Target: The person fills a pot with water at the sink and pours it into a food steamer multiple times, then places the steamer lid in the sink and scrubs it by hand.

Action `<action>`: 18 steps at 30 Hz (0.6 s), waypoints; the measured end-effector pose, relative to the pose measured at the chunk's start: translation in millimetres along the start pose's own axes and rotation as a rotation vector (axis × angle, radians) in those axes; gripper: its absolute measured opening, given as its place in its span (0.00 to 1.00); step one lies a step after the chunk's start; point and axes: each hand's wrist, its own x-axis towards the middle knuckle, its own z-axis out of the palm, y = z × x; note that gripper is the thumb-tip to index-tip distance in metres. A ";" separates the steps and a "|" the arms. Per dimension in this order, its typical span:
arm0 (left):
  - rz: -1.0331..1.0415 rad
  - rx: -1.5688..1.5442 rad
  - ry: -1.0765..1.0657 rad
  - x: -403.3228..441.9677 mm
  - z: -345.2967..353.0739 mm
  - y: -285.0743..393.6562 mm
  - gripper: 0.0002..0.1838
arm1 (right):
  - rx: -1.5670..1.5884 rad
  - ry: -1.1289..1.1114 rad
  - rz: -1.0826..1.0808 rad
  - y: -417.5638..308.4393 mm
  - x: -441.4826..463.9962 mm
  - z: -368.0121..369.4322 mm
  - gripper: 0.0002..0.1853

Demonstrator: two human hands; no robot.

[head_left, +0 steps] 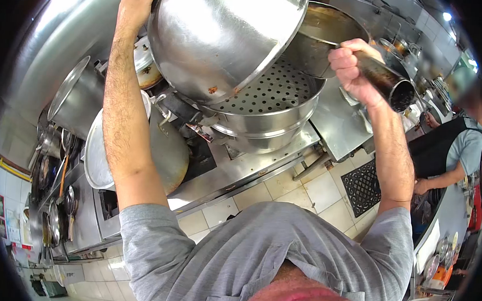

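Note:
My left hand [138, 7], partly cut off by the top edge of the view, is closed at the side of a large domed metal lid [224, 37]. The lid is tilted up over a steamer pot [266, 130], whose perforated plate [268, 90] shows below it. My right hand [355, 69] is wrapped round the thick hollow handle of a deep metal pan [312, 54]. That pan, brown-stained inside, is held over the far right side of the steamer. What lies under the lid is hidden.
A large pot [166, 147] stands left of the steamer, with a taller pot [82, 98] behind it. A steel counter [341, 125] adjoins the stove on the right. A black floor mat [362, 185] lies near a co-worker [440, 146] at the right counter.

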 end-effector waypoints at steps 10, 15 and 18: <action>-0.023 -0.002 0.047 -5.0 -4.8 -0.7 0.12 | -0.091 0.186 0.179 46.5 39.5 -31.0 0.06; -0.013 -0.079 0.048 -3.4 -7.2 -11.4 0.12 | -0.405 0.336 0.238 58.7 42.5 -33.4 0.09; 0.017 -0.107 0.033 -2.8 -7.6 -13.4 0.12 | -0.428 0.305 0.232 60.1 40.8 -37.7 0.06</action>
